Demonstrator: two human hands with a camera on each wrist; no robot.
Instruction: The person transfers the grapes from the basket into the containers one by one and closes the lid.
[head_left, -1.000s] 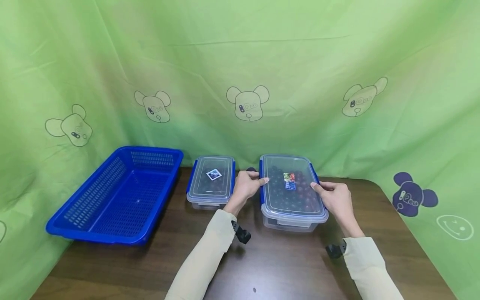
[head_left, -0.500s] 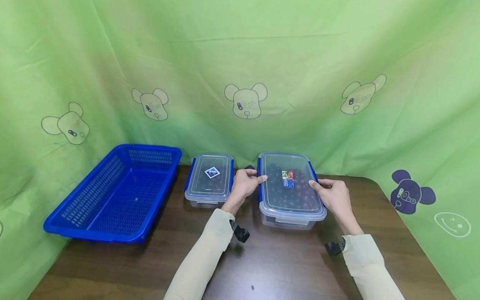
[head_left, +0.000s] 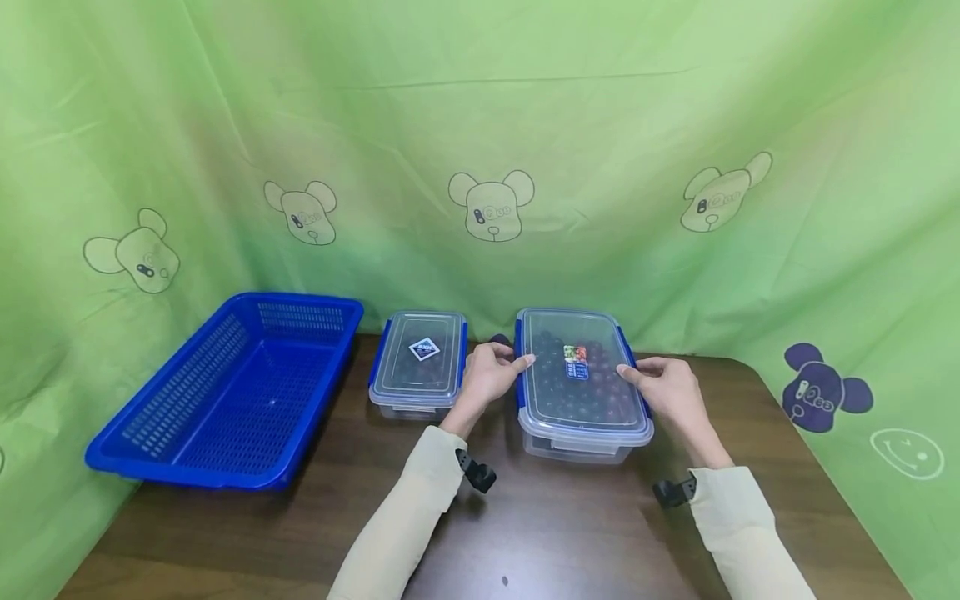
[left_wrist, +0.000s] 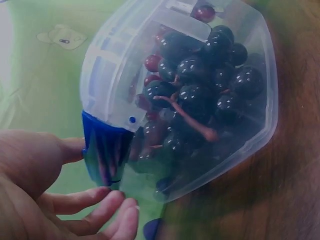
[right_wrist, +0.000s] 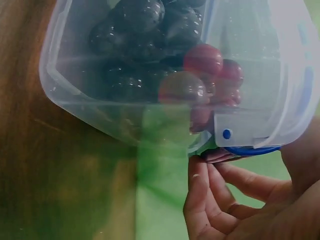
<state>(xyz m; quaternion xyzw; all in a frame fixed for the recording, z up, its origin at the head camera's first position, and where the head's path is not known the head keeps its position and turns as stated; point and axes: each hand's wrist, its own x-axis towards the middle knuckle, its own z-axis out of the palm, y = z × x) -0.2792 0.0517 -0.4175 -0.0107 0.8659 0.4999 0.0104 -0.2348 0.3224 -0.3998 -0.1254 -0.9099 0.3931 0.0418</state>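
Observation:
A clear plastic food container (head_left: 577, 396) with a lid and blue side latches stands on the table. Dark and red grapes (left_wrist: 195, 95) show through its wall. At its left side, my left hand (head_left: 489, 375) has the thumb on the lid's edge and fingers at the lower end of the blue latch (left_wrist: 106, 147). My right hand (head_left: 670, 396) mirrors this on the right side, thumb on the lid's rim and fingertips under the latch (right_wrist: 225, 155). Left of them sits a smaller lidded container (head_left: 420, 371), dark contents dimly visible.
A blue plastic basket (head_left: 270, 400) with slotted walls stands at the left of the brown wooden table (head_left: 570, 533). Behind the table hangs a green curtain (head_left: 600, 100) printed with bear heads. The small container lies close beside my left hand.
The head view shifts slightly. Both hands keep their places at the sides of the larger container, and the containers and basket stay where they were.

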